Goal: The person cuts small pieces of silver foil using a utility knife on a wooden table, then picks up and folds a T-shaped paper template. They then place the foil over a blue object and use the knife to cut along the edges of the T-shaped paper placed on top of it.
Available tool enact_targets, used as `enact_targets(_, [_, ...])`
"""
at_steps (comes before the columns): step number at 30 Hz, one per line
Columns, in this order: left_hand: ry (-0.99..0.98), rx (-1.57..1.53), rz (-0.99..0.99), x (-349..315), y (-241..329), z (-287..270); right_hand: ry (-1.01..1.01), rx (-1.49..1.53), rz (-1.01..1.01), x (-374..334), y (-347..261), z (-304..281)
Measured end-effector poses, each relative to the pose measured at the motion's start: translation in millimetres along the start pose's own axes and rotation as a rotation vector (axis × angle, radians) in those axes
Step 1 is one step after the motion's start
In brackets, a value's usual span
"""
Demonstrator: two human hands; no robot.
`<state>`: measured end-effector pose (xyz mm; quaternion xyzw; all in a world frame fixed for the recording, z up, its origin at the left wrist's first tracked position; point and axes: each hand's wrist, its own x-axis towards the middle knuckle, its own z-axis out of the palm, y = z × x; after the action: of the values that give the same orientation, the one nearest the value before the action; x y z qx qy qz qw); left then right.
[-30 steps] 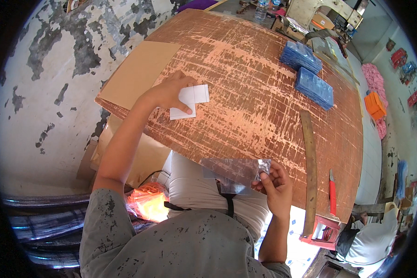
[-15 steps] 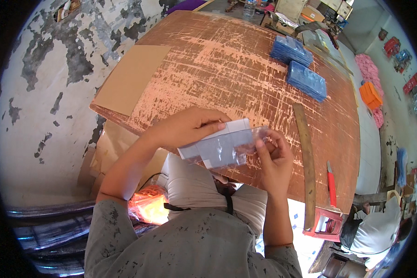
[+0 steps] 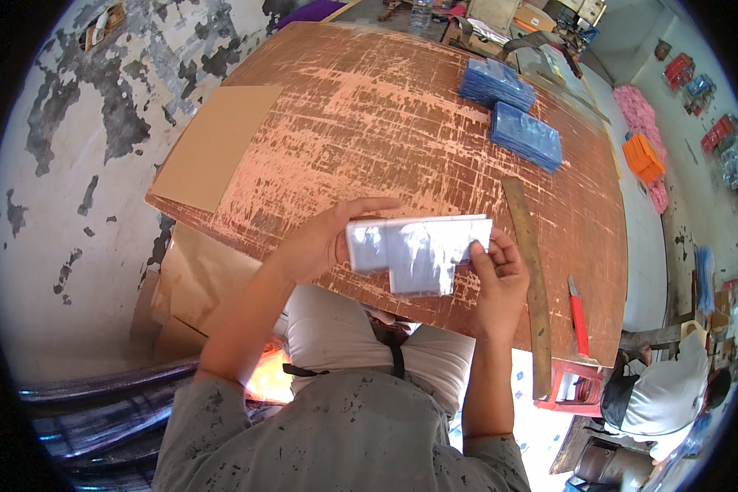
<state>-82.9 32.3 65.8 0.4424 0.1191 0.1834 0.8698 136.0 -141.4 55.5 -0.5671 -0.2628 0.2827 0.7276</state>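
Note:
A glossy plastic sheet (image 3: 422, 258), whitish and grey-blue with a stepped outline, is held above the near edge of the table (image 3: 344, 156). Bright reflections cover much of its face, and its upper edge looks doubled. At its left end, my left hand (image 3: 324, 238) has its thumb side behind the sheet, with the index finger stretched along the top. My right hand (image 3: 500, 271) pinches the right end, thumb in front and fingers curled behind. Right of that hand lies a long worn ruler-like strip (image 3: 529, 279), and beyond it a red-handled cutter knife (image 3: 578, 320).
Two stacks of bluish clear plastic pieces (image 3: 525, 135) stand at the far right of the table. A brown cardboard sheet (image 3: 217, 148) lies at the left, near a peeling wall (image 3: 66, 189). Another person in white (image 3: 668, 381) is at the lower right, beside a red plastic stool (image 3: 572, 389).
The plastic sheet has turned from slanted to nearly level, showing a brighter, stepped face. My left hand has shifted from its top to its left end. The right hand keeps hold at the right.

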Motion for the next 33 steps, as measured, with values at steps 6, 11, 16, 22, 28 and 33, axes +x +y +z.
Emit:
enact_targets(6, [0.306, 0.401, 0.337, -17.2, -36.9, 29.0, 0.051, -0.052, -0.078, -10.6, -9.7, -2.8])
enact_targets(11, [0.412, 0.412, 0.332, -34.1, -23.9, 40.5, -0.066, -0.201, -0.141, -21.0, -22.6, -14.4])
enact_targets(16, [0.375, 0.471, 0.382, -46.0, -16.5, 54.3, -0.091, -0.291, -0.300, -18.0, -19.4, -35.1])
enact_targets(22, [0.398, 0.461, 0.396, -53.9, -13.2, 69.1, -0.058, -0.195, -0.226, -29.5, -38.8, -29.9])
enact_targets(28, [0.356, 0.555, 0.380, -59.9, -10.9, 70.2, -0.048, -0.180, -0.214, -33.0, -43.0, -33.6])
enact_targets(33, [0.323, 0.482, 0.383, -61.5, -11.5, 69.6, -0.064, -0.232, -0.229, -35.4, -49.6, -31.2])
